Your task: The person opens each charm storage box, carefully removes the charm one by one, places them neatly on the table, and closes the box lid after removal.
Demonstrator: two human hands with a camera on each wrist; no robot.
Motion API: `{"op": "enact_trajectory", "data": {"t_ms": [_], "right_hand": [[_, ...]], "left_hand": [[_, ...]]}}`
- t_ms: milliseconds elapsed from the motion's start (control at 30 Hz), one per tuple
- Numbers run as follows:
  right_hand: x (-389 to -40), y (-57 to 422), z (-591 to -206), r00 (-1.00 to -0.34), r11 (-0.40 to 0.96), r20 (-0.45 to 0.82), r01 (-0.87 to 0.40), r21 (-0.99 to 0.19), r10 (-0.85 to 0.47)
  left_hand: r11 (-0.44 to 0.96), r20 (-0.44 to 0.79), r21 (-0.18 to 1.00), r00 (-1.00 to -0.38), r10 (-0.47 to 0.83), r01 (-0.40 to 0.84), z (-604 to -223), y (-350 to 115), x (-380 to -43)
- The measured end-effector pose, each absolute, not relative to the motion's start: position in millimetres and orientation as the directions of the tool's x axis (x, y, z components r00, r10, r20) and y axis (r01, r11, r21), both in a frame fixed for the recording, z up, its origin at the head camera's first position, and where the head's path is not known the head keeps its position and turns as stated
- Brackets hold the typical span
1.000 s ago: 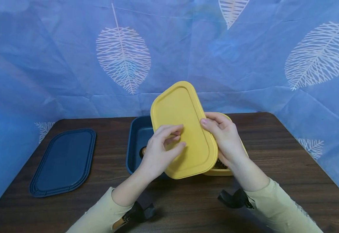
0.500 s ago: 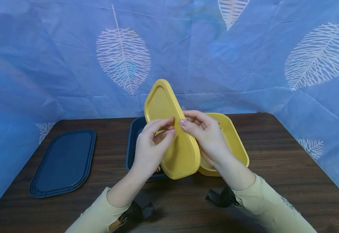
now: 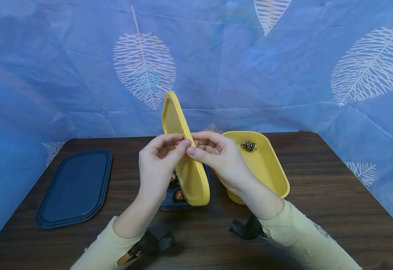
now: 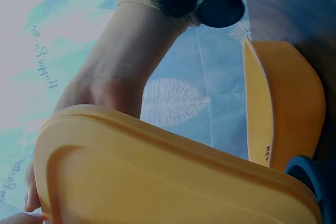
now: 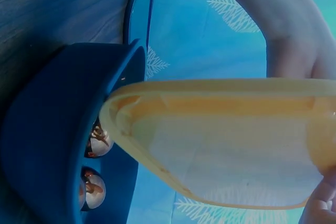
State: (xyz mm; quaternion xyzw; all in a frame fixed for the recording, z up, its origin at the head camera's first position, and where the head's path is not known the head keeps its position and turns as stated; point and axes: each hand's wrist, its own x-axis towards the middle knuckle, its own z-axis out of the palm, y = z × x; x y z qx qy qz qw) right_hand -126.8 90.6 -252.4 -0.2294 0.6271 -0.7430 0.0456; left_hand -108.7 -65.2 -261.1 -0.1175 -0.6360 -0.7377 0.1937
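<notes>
A yellow lid [image 3: 196, 187] is held up on edge, tilted, over the blue box [image 3: 170, 206]. My right hand [image 3: 221, 159] grips its near-side edge between thumb and fingers. At the same edge my left hand [image 3: 157, 165] pinches the lid, its thumb almost touching the right thumb. Inside the blue box lie shiny brown-and-gold balls [image 5: 94, 188]; the lid and left hand hide much of that box. To the right stands the open yellow box [image 3: 277, 174], with a small pine cone [image 3: 248, 146] at its far end.
A dark blue lid [image 3: 75, 187] lies flat on the left of the brown wooden table [image 3: 335, 187]. A blue cloth with white leaf prints [image 3: 216, 56] hangs behind and at both sides. Black wrist devices [image 3: 247, 228] sit under the forearms.
The yellow lid has turned nearly edge-on and moved left with my right hand, uncovering the yellow box and pine cone. My left hand has shifted left and now pinches the lid's edge.
</notes>
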Motion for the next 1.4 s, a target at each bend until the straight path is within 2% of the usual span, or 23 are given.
{"op": "enact_trajectory", "data": {"t_ms": [300, 600, 733, 867, 967, 1100, 1200, 1300, 1400], "right_hand": [[-130.0, 85.7, -254.9, -0.858, -0.161, 0.272, -0.223, -0.961, -0.435], [-132.2, 81.8, -258.9, -0.809, -0.099, 0.218, -0.196, -0.976, -0.546], [-131.6, 79.7, -261.8, -0.782, -0.117, 0.218, -0.184, -0.976, -0.584], [-131.2, 81.2, -266.1, -0.784, -0.113, 0.220, -0.190, -0.975, -0.581], [-133.8, 86.8, -271.3, -0.814, -0.075, 0.221, -0.215, -0.974, -0.536], [-139.2, 99.0, -280.7, -0.885, 0.023, 0.188, -0.218, -0.976, -0.427], [-141.6, 107.8, -288.6, -0.930, 0.175, 0.126, -0.196, -0.965, -0.346], [-140.6, 112.3, -297.9, -0.942, 0.333, 0.058, -0.174, -0.927, -0.331], [-137.2, 111.3, -306.0, -0.926, 0.386, 0.009, -0.166, -0.907, -0.376]], "left_hand": [[-0.194, 0.284, 0.929, -0.944, -0.169, 0.314, -258.5, -71.4, -111.5], [-0.178, 0.174, 0.962, -0.966, -0.191, 0.208, -261.1, -81.3, -118.0], [-0.184, 0.146, 0.966, -0.968, -0.202, 0.184, -262.5, -86.6, -119.8], [-0.209, 0.126, 0.963, -0.968, -0.215, 0.171, -263.9, -93.2, -122.1], [-0.259, 0.107, 0.952, -0.970, -0.218, 0.163, -264.4, -101.2, -123.3], [-0.343, 0.087, 0.926, -0.973, -0.214, 0.158, -263.6, -115.9, -122.9], [-0.402, 0.077, 0.901, -0.973, -0.216, 0.161, -262.0, -128.1, -121.6], [-0.462, 0.076, 0.870, -0.971, -0.226, 0.175, -260.7, -140.4, -119.8], [-0.504, 0.066, 0.843, -0.967, -0.248, 0.187, -260.4, -151.3, -117.6]]}}
